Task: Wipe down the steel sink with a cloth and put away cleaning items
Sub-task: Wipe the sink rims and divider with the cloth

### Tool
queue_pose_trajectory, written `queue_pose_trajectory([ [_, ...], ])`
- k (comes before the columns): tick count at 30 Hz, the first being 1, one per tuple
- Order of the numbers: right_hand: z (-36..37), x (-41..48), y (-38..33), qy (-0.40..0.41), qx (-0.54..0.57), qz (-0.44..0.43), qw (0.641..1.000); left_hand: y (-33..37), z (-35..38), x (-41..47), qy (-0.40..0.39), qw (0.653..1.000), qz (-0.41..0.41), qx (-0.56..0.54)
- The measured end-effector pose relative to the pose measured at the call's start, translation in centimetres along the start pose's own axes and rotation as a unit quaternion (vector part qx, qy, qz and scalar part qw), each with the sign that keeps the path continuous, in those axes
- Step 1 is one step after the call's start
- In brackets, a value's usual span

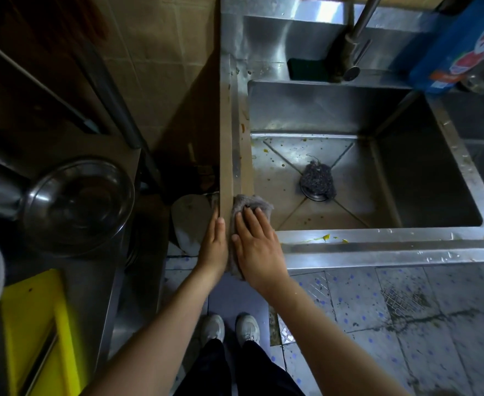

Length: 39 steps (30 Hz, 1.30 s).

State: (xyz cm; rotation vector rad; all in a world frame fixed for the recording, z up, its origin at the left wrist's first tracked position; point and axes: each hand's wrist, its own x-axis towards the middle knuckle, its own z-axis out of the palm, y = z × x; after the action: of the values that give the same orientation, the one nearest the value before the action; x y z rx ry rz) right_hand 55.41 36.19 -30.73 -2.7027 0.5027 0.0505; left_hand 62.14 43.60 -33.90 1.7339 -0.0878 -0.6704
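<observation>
Both hands at the steel sink's [377, 241] front-left corner: my right hand [256, 250] has fingers [252, 221] spread flat, pressing the grey cloth [252, 204] on the rim, left hand [213, 247] flat with fingers together against the sink's outer left side. Steel scrubber [317, 178] sits on the drain mid-basin, green sponge [306, 69] behind the basin by the faucet [355, 47]

The right hand [256, 247] is pressing flat on a grey cloth [252, 207] at the steel sink's [377, 241] near left corner, while the left hand [213, 247] is resting against the outer left edge. A scouring pad [317, 178] is lying over the drain.
</observation>
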Motion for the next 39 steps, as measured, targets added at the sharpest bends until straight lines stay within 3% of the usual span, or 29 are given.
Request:
queue_pose_trajectory([
  [8,0.5,4.3,0.9,-0.02,-0.004,0.023,1.0,-0.4,0.1,-0.1,-0.024,0.995,-0.006,-0.099],
  [13,0.1,6.8,1.1,0.005,0.031,0.03,0.999,-0.4,0.4,0.4,0.007,0.994,-0.019,-0.11],
  [19,0.5,4.3,0.6,-0.01,0.03,0.03,0.999,-0.9,0.2,0.4,-0.001,0.994,0.003,-0.105],
  [25,0.3,2.5,0.4,-0.027,0.018,-0.025,0.999,-0.8,0.3,0.5,-0.003,0.994,0.013,-0.109],
  [35,0.9,6.3,0.0,0.003,0.077,0.012,0.997,-0.6,0.6,0.6,0.007,0.978,-0.043,-0.203],
  [39,0.6,8.4,0.6,0.019,0.09,0.019,0.996,-0.6,0.5,0.6,0.021,0.99,-0.031,-0.137],
])
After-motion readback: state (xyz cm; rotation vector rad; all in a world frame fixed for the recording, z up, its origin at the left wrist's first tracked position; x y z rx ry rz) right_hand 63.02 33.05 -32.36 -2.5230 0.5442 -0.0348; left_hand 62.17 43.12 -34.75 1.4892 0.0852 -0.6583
